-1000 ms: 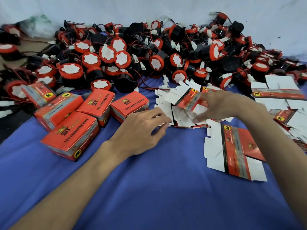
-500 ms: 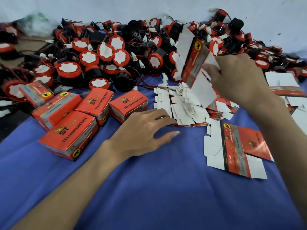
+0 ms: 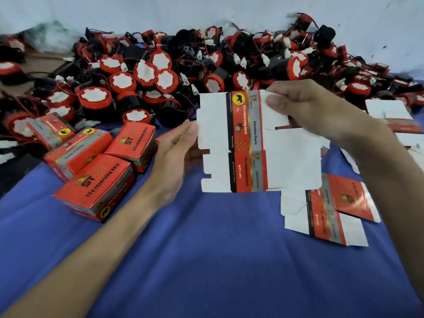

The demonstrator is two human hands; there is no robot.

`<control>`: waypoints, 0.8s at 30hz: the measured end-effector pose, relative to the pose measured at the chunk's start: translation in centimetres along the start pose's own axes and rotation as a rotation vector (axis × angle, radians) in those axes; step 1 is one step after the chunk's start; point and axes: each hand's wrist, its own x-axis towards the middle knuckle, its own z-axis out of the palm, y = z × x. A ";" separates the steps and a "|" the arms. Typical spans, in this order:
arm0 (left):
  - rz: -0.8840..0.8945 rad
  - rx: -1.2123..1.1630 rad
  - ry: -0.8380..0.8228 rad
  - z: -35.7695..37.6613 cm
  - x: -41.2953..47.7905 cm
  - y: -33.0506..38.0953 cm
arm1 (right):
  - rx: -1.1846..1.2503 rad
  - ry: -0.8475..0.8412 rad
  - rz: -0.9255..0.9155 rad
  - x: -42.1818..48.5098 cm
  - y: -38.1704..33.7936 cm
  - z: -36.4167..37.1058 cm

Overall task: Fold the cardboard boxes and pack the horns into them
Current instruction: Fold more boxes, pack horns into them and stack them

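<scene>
A flat, unfolded cardboard box (image 3: 247,143), white with a red and grey printed band, hangs above the blue cloth at centre. My right hand (image 3: 316,111) pinches its upper right flap between thumb and fingers. My left hand (image 3: 176,154) holds its left edge, with the fingers hidden behind the card. A big heap of red and black horns (image 3: 160,72) with wires fills the back. Several folded red boxes (image 3: 96,180) lie at the left.
Another flat box (image 3: 325,214) lies on the blue cloth (image 3: 206,260) at the right, partly under my right forearm. More flat boxes (image 3: 394,118) sit at the far right edge. A pale wall rises behind the horn heap.
My right hand lifted one flat box off the stack and brought it toward me. My left hand rose from the cloth and took hold of the box's left edge.
</scene>
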 end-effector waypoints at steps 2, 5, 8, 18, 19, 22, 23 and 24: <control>-0.056 -0.054 -0.035 -0.2 0.0 0.4 | -0.068 0.005 0.013 0.3 0.6 0.1; -0.044 0.006 -0.097 -0.5 -0.1 0.5 | -0.188 0.020 0.060 0.8 1.6 0.2; -0.054 0.041 -0.194 -0.4 -0.4 0.2 | -0.184 0.079 0.101 1.0 1.9 0.5; -0.114 0.023 -0.280 0.1 -1.0 -0.2 | -0.060 0.051 0.134 1.0 2.1 0.9; -0.118 0.028 -0.272 0.1 -1.0 -0.2 | -0.044 0.033 0.138 0.9 2.1 0.8; -0.137 0.051 -0.253 0.0 -1.0 -0.5 | -0.018 -0.001 0.166 0.9 2.3 0.6; -0.140 0.059 -0.249 0.0 -1.0 -0.6 | -0.013 0.000 0.177 0.9 2.3 0.6; -0.141 0.063 -0.247 0.0 -1.0 -0.6 | -0.008 -0.001 0.184 0.9 2.4 0.4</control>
